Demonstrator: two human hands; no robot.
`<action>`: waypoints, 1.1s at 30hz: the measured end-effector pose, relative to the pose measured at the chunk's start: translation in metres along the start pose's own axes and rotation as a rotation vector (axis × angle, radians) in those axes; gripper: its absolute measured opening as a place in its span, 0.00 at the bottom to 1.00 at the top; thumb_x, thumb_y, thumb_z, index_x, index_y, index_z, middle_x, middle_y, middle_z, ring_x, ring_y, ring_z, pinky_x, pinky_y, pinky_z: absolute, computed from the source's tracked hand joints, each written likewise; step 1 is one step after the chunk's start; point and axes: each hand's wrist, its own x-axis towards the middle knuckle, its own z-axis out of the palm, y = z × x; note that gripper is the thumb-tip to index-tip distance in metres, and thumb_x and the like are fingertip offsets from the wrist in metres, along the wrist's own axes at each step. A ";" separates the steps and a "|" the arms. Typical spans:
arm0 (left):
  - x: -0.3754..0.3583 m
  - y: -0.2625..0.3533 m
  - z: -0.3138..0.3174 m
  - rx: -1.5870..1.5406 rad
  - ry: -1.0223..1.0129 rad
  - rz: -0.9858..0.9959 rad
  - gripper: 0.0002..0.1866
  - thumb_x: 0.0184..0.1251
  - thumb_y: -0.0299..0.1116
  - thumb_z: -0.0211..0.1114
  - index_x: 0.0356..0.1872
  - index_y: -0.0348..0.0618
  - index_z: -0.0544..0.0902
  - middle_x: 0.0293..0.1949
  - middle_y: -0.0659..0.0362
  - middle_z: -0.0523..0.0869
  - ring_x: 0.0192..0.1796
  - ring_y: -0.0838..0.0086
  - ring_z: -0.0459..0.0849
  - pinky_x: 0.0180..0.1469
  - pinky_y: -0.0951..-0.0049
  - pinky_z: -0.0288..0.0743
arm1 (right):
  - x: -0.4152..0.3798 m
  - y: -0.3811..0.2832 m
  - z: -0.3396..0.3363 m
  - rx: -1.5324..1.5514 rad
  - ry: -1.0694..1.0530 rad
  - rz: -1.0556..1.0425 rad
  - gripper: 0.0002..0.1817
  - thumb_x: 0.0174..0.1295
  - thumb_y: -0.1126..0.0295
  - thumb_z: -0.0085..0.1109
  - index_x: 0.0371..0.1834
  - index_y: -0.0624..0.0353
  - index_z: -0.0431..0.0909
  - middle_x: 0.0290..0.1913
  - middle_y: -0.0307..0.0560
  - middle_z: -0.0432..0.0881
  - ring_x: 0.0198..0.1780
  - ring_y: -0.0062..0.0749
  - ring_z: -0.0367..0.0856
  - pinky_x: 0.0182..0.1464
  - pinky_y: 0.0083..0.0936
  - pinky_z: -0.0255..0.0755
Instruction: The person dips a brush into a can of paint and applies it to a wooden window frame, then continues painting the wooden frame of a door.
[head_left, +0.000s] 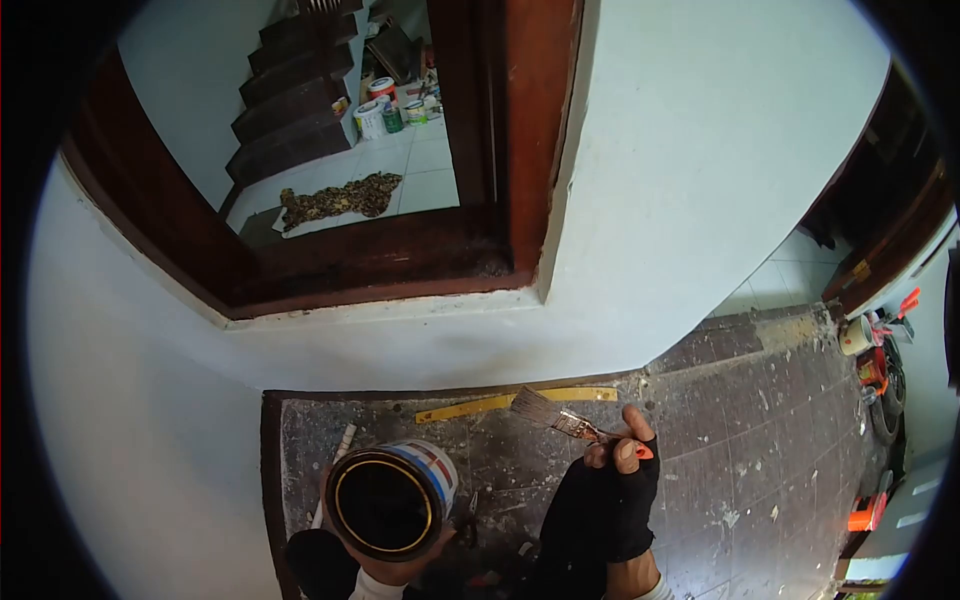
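A: Anything in the left hand (pixel 400 571)?

B: Yes. Found clamped around the can (pixel 434 468), low on the near side. Recorded as open at the mouth and dark inside. Unable to read the level of the contents.

A: And in the right hand (pixel 628 490)?

B: Noted with thumb and fingers together on the brush (pixel 572 424), at the handle end. Bristles turned away to the left, held over the floor (pixel 720 480), well apart from the can.

A: Step in hand?

B: Judged to be brushwork, between dip and stroke, with can and brush both at the ready. Unable to tell whether wet or dry at the bristles.

A: Called for next?

B: In judgement, a level can and a steady grip. For any dip, a clear path to the mouth, then a wipe against the rim to curb drips.

A: Anything farther off?

B: Recorded a yellow strip (pixel 470 405) on the floor, near the foot of the white wall (pixel 700 150), partly hidden by the brush. Higher up, a dark red frame (pixel 540 130). Through the frame, a mottled cloth (pixel 345 198) on pale tiles (pixel 430 160), then pots (pixel 370 122) beside stairs (pixel 295 92).
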 end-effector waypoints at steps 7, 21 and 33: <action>0.027 0.061 -0.003 0.169 0.130 0.066 0.66 0.47 0.42 0.96 0.85 0.36 0.62 0.75 0.46 0.79 0.73 0.55 0.84 0.73 0.50 0.85 | 0.014 -0.008 -0.004 -0.121 -0.168 0.044 0.24 0.70 0.64 0.80 0.61 0.65 0.82 0.49 0.49 0.86 0.47 0.35 0.88 0.57 0.34 0.83; 0.078 -0.018 0.010 0.007 0.028 0.165 0.67 0.45 0.38 0.95 0.85 0.36 0.60 0.75 0.46 0.79 0.74 0.55 0.83 0.76 0.52 0.81 | 0.010 -0.017 0.067 -0.805 -0.474 -0.676 0.15 0.71 0.72 0.78 0.58 0.56 0.89 0.49 0.52 0.87 0.38 0.35 0.89 0.43 0.29 0.82; 0.082 -0.055 0.002 0.031 -0.132 0.211 0.76 0.41 0.41 0.95 0.88 0.37 0.48 0.80 0.45 0.69 0.81 0.52 0.73 0.86 0.49 0.65 | 0.063 -0.041 0.155 -1.318 -0.364 -1.736 0.33 0.61 0.76 0.79 0.72 0.45 0.85 0.58 0.45 0.80 0.58 0.38 0.80 0.54 0.35 0.86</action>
